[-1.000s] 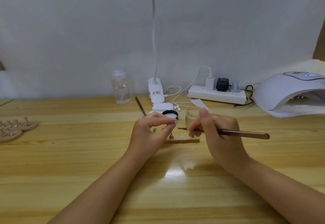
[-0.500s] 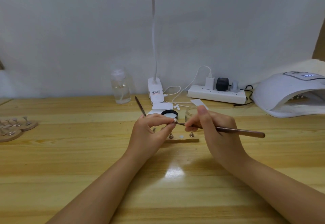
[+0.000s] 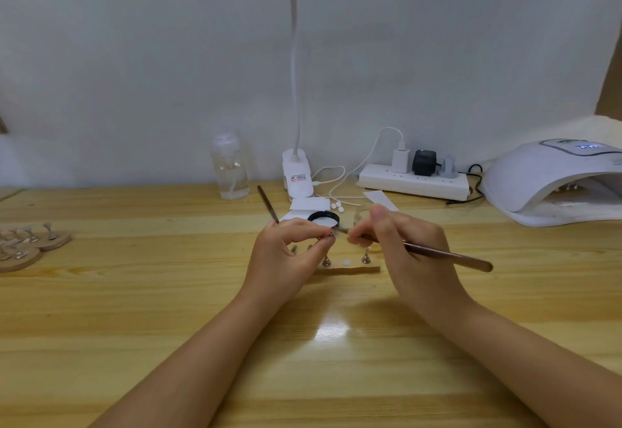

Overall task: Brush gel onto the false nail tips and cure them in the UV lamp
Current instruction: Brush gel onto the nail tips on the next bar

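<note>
My left hand (image 3: pixel 286 252) pinches a small nail tip on its metal stand (image 3: pixel 331 234) between thumb and forefinger, just above a wooden holder strip (image 3: pixel 350 270). My right hand (image 3: pixel 407 242) grips a brown-handled brush (image 3: pixel 447 254) like a pen, and its fine tip touches the nail tip. Two more metal stands (image 3: pixel 366 257) rise from the strip. An open black-rimmed gel jar (image 3: pixel 323 218) sits just behind my hands. The white UV lamp (image 3: pixel 555 182) stands at the far right, its display lit.
A second brush (image 3: pixel 267 204) leans behind my left hand. Round wooden bases with nail tips (image 3: pixel 30 242) lie at the left edge. A clear bottle (image 3: pixel 230 168), a desk lamp base (image 3: pixel 298 175), a power strip (image 3: pixel 414 182) and a small glass jar (image 3: pixel 363 214) line the back.
The brush has swung left and up, from beside the holder strip to the nail tip that my left hand holds. My left hand has stayed in place.
</note>
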A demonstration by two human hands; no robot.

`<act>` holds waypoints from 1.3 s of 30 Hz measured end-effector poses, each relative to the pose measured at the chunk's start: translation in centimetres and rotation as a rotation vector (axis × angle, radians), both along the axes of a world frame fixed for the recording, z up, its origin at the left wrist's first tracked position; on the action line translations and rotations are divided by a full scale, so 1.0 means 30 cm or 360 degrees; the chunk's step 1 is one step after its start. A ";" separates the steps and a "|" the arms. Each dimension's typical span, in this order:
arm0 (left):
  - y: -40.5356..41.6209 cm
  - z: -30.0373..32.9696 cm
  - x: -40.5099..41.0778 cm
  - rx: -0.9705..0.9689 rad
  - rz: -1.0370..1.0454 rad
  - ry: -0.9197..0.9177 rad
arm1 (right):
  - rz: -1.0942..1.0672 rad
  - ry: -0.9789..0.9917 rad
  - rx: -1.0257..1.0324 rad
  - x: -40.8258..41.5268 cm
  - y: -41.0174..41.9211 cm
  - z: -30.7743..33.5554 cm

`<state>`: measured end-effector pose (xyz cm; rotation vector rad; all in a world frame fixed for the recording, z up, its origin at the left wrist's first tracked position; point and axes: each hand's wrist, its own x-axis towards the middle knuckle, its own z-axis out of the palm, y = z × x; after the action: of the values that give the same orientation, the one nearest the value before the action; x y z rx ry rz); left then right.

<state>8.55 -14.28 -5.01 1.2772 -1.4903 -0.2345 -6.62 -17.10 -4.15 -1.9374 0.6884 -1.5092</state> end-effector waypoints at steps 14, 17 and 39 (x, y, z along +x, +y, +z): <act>0.005 0.010 -0.002 0.0008 0.0016 0.0020 | -0.0017 -0.0052 0.0032 0.001 0.000 0.000; 0.005 0.009 -0.003 -0.0005 0.0004 0.0017 | 0.0003 -0.0049 0.0100 0.000 0.000 -0.006; -0.007 -0.009 0.015 -0.0059 -0.0009 0.0172 | -0.0086 -0.0080 0.0062 0.004 0.012 -0.028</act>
<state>8.99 -14.48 -5.27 1.2124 -1.4005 -0.2740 -6.51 -16.75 -4.99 -1.8597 0.7479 -1.5600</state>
